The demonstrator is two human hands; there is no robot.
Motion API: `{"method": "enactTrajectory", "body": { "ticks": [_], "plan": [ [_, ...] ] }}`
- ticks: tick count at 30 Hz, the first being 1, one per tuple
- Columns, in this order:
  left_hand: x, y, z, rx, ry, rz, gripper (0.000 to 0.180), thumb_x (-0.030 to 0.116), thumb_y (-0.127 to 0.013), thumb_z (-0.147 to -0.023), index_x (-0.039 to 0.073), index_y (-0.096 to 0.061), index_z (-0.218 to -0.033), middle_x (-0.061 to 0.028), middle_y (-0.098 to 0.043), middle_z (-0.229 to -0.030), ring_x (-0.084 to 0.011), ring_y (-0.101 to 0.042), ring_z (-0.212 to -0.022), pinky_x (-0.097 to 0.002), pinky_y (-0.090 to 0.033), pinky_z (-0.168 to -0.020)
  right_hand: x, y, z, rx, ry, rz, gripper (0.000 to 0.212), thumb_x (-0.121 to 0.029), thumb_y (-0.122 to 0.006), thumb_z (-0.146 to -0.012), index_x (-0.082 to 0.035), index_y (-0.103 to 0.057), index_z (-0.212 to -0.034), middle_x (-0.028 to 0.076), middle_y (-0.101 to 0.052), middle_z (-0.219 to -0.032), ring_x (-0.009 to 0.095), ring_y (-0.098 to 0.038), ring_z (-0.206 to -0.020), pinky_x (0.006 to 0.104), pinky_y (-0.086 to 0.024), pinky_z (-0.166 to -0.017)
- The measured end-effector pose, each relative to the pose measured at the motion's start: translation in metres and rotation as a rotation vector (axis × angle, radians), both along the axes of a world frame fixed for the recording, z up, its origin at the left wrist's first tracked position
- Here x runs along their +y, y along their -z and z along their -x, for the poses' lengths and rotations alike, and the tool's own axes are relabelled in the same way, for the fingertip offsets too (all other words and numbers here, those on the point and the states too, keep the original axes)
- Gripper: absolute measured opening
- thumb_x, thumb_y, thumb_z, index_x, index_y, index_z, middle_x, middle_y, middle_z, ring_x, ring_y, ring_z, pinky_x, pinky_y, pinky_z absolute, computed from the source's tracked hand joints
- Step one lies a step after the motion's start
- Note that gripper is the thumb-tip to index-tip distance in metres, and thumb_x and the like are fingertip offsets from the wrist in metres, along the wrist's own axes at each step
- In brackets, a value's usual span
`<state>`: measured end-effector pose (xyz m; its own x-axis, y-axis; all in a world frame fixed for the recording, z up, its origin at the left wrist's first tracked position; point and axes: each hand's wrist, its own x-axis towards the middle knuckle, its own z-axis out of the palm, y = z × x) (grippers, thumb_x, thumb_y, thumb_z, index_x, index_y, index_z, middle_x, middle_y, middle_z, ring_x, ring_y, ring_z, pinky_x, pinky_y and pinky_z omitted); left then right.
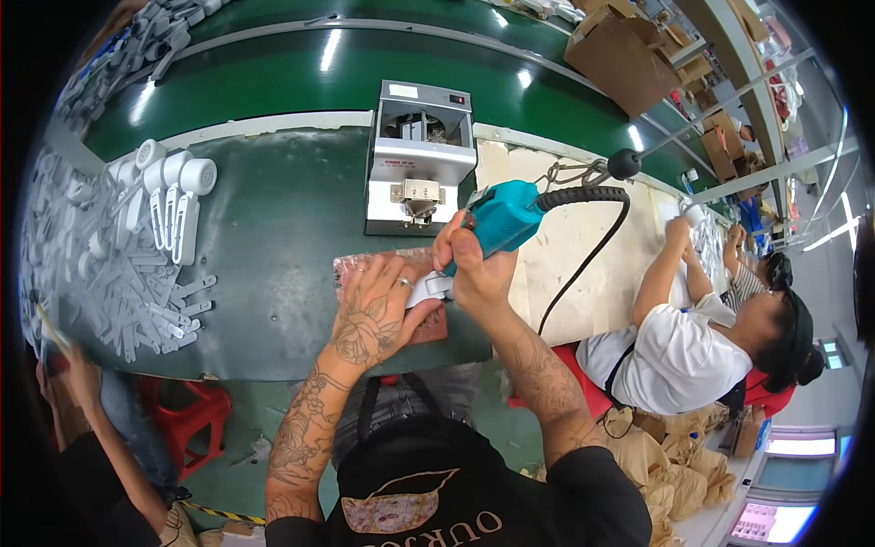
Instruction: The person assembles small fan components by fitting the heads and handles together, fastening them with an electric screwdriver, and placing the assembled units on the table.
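Worker point(401, 479) clamps a white plastic part point(426, 292) in the left hand point(372, 304) over a reddish pad point(430, 330), the right hand point(480, 273) closed around a teal handheld tool point(506, 217) just right of the part, while a grey machine point(421, 162) stands beyond, near a long green belt point(264, 87).

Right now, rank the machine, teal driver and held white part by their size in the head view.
1. Machine
2. Teal driver
3. White part, partly hidden by the left hand

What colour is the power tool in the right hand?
The power tool is teal, best seen in the head view.
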<state>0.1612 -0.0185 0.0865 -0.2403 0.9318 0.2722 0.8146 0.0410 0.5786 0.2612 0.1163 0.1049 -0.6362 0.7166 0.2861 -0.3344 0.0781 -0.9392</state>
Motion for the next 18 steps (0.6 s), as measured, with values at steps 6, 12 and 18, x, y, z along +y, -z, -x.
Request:
{"method": "enactTrajectory", "body": {
  "ticks": [6, 12, 18],
  "plan": [
    [-0.004, 0.000, 0.003, 0.010, 0.005, -0.059, 0.044, 0.039, -0.068, -0.091, 0.006, -0.064, -0.120, -0.0115, -0.060, -0.112, -0.0307, -0.055, -0.111, -0.0438, -0.045, -0.095, 0.000, -0.017, 0.005, -0.104, 0.055, 0.034, 0.036, -0.034, -0.067, -0.098, 0.000, -0.054, -0.099, 0.005, -0.055, -0.070, 0.016, -0.056, -0.061, 0.0298, -0.046, -0.058],
    [-0.006, -0.002, 0.007, -0.049, 0.044, -0.099, 0.038, 0.029, -0.065, -0.092, 0.006, -0.065, -0.122, -0.0131, -0.062, -0.112, -0.0326, -0.056, -0.110, -0.0443, -0.045, -0.097, 0.013, -0.032, 0.043, 0.183, 0.081, -0.082, 0.043, -0.038, -0.070, -0.097, 0.000, -0.057, -0.110, 0.006, -0.058, -0.075, 0.016, -0.057, -0.064, 0.0305, -0.049, -0.060],
    [-0.008, 0.000, 0.004, -0.046, 0.020, -0.137, 0.031, 0.022, -0.060, -0.093, 0.003, -0.066, -0.117, -0.0149, -0.062, -0.113, -0.0348, -0.055, -0.110, -0.0453, -0.045, -0.099, 0.027, -0.014, 0.060, 0.134, 0.051, -0.184, 0.036, -0.033, -0.069, -0.099, -0.001, -0.055, -0.102, 0.005, -0.059, -0.074, 0.015, -0.058, -0.065, 0.0302, -0.049, -0.061]
  ]
}}
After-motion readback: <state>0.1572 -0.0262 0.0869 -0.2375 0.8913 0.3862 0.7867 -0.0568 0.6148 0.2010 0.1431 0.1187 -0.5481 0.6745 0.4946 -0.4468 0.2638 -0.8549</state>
